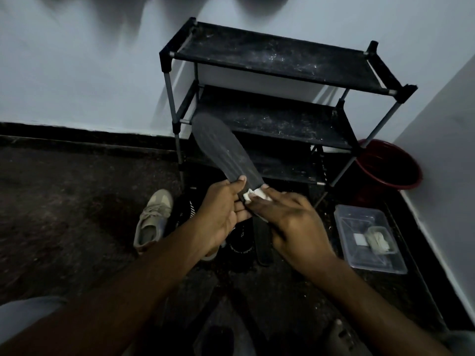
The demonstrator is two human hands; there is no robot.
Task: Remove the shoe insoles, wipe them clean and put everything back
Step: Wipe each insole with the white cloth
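My left hand (221,211) grips the heel end of the long, dark grey foam insole (221,147), thumb on top and fingers curled underneath. The insole slants up and away from me, its rounded toe hanging in front of the shoe rack's middle shelf. Its face looks matte, with faint lengthwise streaks. My right hand (290,224) clutches a small crumpled white wipe (257,195) and presses it flat against the insole just beside my left thumb. Below my hands, on the dark speckled floor, sit black shoes with white lettering (241,242) and a flat, narrow black insole (264,242). To the left lies a beige fabric lace-up sneaker (154,219). Ahead stands the black shoe rack (277,60), grey metal tubes carrying dusty cloth shelves. A round, glossy red plastic basin (390,170) sits in the corner, and near it a clear rectangular plastic box (359,219) holds pale folded pieces.
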